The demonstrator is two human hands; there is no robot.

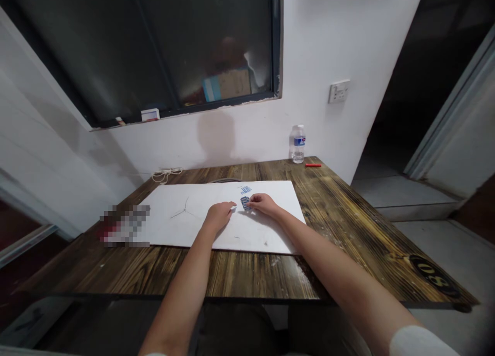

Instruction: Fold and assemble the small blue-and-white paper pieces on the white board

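My left hand [218,215] is closed over the white board [209,232], with a small white piece [233,208] sticking out at its fingertips. Just to the right, my right hand [264,204] pinches the right edge of a small dark blue striped piece [245,203]. What exactly this piece is cannot be made out. Beyond it on the board lie light blue ladder-like strips or marks [246,190], apart from both hands. Thin dark lines [184,210] run across the board left of my left hand.
The board lies on a dark wooden table [332,216]. A water bottle [298,144] and a red pen [313,165] stand and lie at the back right. A coiled pale cord [166,174] is at the back left. Something blurred out [126,226] covers the board's left end.
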